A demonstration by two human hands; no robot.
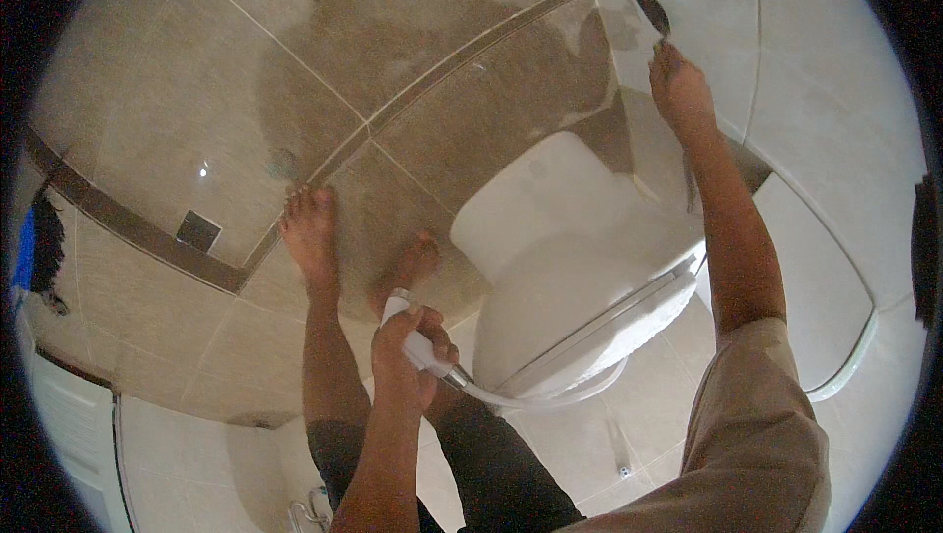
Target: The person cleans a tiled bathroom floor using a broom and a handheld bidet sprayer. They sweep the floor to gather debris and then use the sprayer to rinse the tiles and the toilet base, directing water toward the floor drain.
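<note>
My left hand (pixel 413 341) is closed around a white hand sprayer (pixel 424 348), its head pointing up and its hose (pixel 530 402) curving off to the right in front of the toilet. Farther out at the upper right, my right hand (pixel 681 91) grips the handle of a tool with a pointed, leaf-shaped blade (pixel 645 4). That blade is dark with a pale edge and lies close to the light wall tiles (pixel 702 2); I cannot tell whether it touches them. Between my arms stands a white toilet (pixel 560 268).
Brown floor tiles (pixel 196 71) carry darker, wet-looking patches. A raised tiled ledge (pixel 462 54) crosses the floor. Near my bare feet (pixel 312 228) is a square dark drain (pixel 198 231). A blue and black object (pixel 39 248) stands at the left edge, above a white door (pixel 74 425).
</note>
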